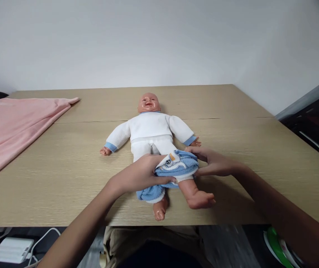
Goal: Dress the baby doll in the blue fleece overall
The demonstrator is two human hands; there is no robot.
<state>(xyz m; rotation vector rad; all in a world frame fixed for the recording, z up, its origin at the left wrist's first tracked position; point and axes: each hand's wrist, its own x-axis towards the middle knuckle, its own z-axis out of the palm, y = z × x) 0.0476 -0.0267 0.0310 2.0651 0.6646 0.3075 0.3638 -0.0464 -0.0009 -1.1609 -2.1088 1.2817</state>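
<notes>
A baby doll (150, 130) in a white top and white leggings lies on its back on the wooden table (64, 163), head away from me. Blue fleece trousers (177, 166) with a small animal patch are bunched around its legs. My left hand (142, 173) grips the left side of the blue waistband. My right hand (213, 162) holds the right side of it by the doll's hip. Both bare doll feet (201, 199) stick out toward me.
A pink cloth (11, 126) lies spread over the table's far left part. A white power adapter with a cable (11, 249) sits on the floor at lower left. A dark shelf unit (312, 119) stands to the right. A green and white object (276, 245) lies at lower right.
</notes>
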